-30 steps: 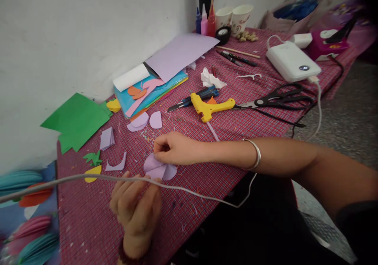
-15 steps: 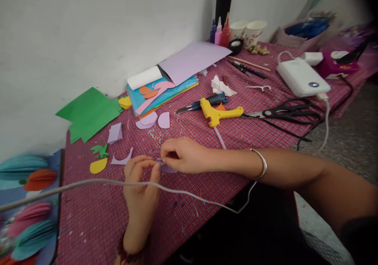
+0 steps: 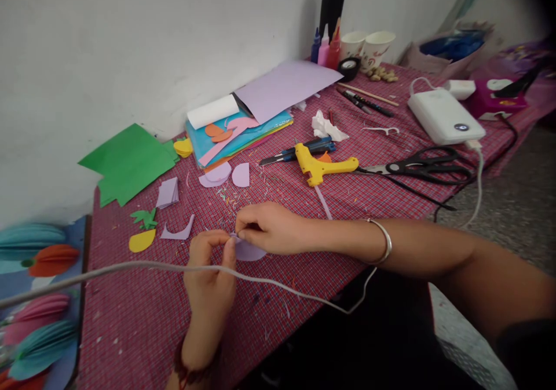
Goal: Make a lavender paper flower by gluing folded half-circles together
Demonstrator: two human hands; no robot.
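Note:
My left hand (image 3: 211,274) and my right hand (image 3: 269,228) meet near the front of the red checked table (image 3: 130,320). Both pinch a small lilac paper cutout (image 3: 249,252), folded into rounded lobes, that rests on the cloth between them. My right wrist wears a silver bangle (image 3: 382,240). A grey cable (image 3: 130,267) runs across in front of my left hand.
Behind the hands lie two lilac half-circles (image 3: 241,174), a yellow glue gun (image 3: 324,167), a blue craft knife (image 3: 299,149), black scissors (image 3: 421,165), a white power bank (image 3: 445,116), a stack of coloured paper (image 3: 243,126) and green paper (image 3: 130,161). Paint bottles and cups stand by the wall.
My left hand came up from under the cable to the cutout and now pinches it with the right hand. The paper was folded smaller. The view tilted slightly.

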